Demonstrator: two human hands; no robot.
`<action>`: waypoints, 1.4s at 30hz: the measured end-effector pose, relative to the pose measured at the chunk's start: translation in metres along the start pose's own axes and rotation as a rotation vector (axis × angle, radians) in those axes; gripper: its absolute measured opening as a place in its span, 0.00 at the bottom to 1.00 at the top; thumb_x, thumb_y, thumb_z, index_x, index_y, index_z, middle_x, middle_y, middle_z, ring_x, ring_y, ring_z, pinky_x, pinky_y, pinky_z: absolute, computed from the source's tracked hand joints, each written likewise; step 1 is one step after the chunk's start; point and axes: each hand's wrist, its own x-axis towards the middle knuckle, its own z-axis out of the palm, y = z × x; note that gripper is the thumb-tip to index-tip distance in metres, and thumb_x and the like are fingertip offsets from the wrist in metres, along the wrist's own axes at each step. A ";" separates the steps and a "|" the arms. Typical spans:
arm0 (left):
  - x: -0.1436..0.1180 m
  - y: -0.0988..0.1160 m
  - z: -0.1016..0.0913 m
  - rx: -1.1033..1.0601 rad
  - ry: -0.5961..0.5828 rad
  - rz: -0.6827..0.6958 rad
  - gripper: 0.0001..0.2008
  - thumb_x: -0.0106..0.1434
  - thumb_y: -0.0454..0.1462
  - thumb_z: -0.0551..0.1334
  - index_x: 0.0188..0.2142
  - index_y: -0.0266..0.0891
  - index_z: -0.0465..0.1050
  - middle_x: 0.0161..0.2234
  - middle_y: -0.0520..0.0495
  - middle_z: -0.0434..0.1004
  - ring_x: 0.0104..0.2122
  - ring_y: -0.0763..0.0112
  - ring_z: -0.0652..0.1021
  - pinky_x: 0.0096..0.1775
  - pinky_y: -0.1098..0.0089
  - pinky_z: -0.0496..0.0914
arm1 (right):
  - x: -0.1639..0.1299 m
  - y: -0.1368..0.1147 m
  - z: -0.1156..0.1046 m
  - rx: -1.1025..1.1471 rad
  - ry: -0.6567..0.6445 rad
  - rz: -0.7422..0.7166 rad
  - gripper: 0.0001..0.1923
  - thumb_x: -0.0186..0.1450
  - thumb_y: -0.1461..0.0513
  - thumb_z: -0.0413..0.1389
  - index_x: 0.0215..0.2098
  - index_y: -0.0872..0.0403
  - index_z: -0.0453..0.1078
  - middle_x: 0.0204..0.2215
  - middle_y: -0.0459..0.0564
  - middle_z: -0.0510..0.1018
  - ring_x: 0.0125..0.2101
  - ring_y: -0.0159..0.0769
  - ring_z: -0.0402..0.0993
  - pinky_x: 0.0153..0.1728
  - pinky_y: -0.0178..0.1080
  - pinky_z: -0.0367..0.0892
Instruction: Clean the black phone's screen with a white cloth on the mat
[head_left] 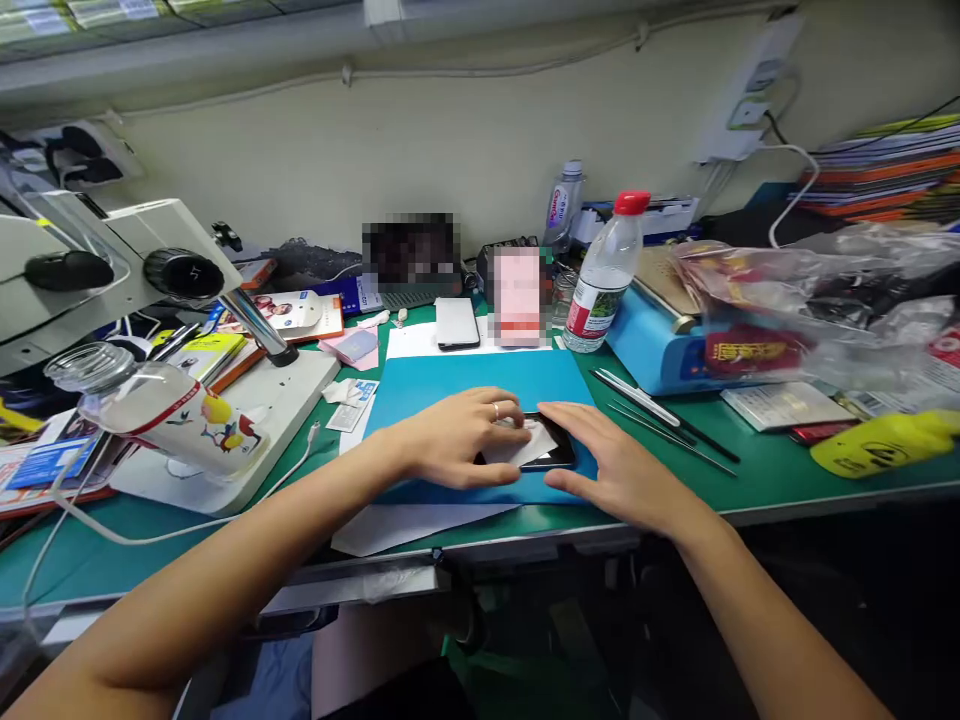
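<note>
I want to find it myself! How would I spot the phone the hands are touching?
Find the blue mat mid-desk. At its front edge, the black phone lies flat between the left hand and right hand, under a white cloth. The other phone lies untouched behind the mat.

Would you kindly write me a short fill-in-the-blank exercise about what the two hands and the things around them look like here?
1. Both hands rest on a dark phone lying on a ____ mat.
2. The left hand wears a ____ on one finger.
3. The water bottle behind the mat has a ____ cap.
4. The right hand lies flat, fingers ____.

Missing words: blue; ring; red; extended
</note>
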 end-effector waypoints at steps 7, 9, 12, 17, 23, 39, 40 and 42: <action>-0.068 -0.004 0.001 -0.057 0.058 -0.094 0.24 0.70 0.46 0.57 0.60 0.36 0.72 0.57 0.41 0.69 0.60 0.57 0.67 0.61 0.59 0.61 | 0.001 -0.006 -0.006 0.022 -0.102 0.114 0.54 0.50 0.28 0.42 0.71 0.32 0.40 0.65 0.36 0.42 0.70 0.17 0.46 0.78 0.40 0.56; -0.085 0.002 0.003 -0.058 0.063 -0.163 0.26 0.71 0.48 0.56 0.61 0.36 0.71 0.60 0.42 0.67 0.63 0.56 0.63 0.64 0.57 0.59 | 0.003 -0.006 -0.005 0.028 -0.094 0.119 0.54 0.49 0.28 0.43 0.70 0.30 0.39 0.66 0.34 0.41 0.71 0.19 0.44 0.78 0.43 0.54; -0.095 0.013 0.005 -0.034 0.047 -0.278 0.28 0.73 0.51 0.52 0.63 0.37 0.69 0.65 0.46 0.63 0.68 0.56 0.56 0.68 0.57 0.53 | 0.004 -0.005 -0.004 0.035 -0.077 0.107 0.52 0.49 0.28 0.43 0.69 0.27 0.39 0.66 0.31 0.38 0.73 0.22 0.40 0.79 0.47 0.51; -0.069 0.025 0.013 0.005 0.000 -0.323 0.34 0.74 0.54 0.49 0.68 0.31 0.61 0.70 0.43 0.52 0.70 0.59 0.54 0.70 0.61 0.48 | 0.004 -0.004 -0.004 0.039 -0.060 0.078 0.50 0.50 0.28 0.41 0.68 0.24 0.37 0.65 0.27 0.31 0.75 0.25 0.31 0.80 0.49 0.46; 0.009 0.040 0.029 0.037 0.040 -0.186 0.41 0.72 0.59 0.50 0.68 0.25 0.58 0.69 0.36 0.54 0.69 0.56 0.56 0.71 0.62 0.45 | 0.002 0.000 -0.004 0.106 -0.004 0.072 0.59 0.44 0.27 0.46 0.70 0.30 0.37 0.66 0.32 0.30 0.75 0.26 0.29 0.82 0.47 0.42; -0.047 0.071 0.033 0.021 -0.011 -0.701 0.34 0.77 0.53 0.38 0.71 0.34 0.55 0.71 0.47 0.45 0.71 0.55 0.46 0.70 0.54 0.49 | 0.000 0.001 -0.003 0.176 -0.043 0.036 0.56 0.48 0.26 0.37 0.71 0.36 0.43 0.66 0.37 0.42 0.72 0.25 0.45 0.78 0.45 0.50; -0.039 0.073 0.035 0.014 -0.008 -0.690 0.34 0.77 0.53 0.39 0.70 0.34 0.56 0.71 0.46 0.47 0.71 0.53 0.47 0.69 0.53 0.50 | 0.000 0.002 -0.003 0.172 -0.041 0.038 0.55 0.50 0.27 0.33 0.71 0.36 0.43 0.66 0.36 0.42 0.72 0.24 0.46 0.79 0.45 0.49; -0.014 0.078 0.040 0.009 0.020 -0.641 0.34 0.76 0.53 0.43 0.70 0.32 0.56 0.71 0.42 0.48 0.70 0.51 0.51 0.69 0.53 0.51 | 0.002 0.002 -0.002 0.156 -0.040 0.043 0.54 0.52 0.29 0.25 0.72 0.38 0.43 0.65 0.37 0.42 0.71 0.20 0.46 0.80 0.43 0.48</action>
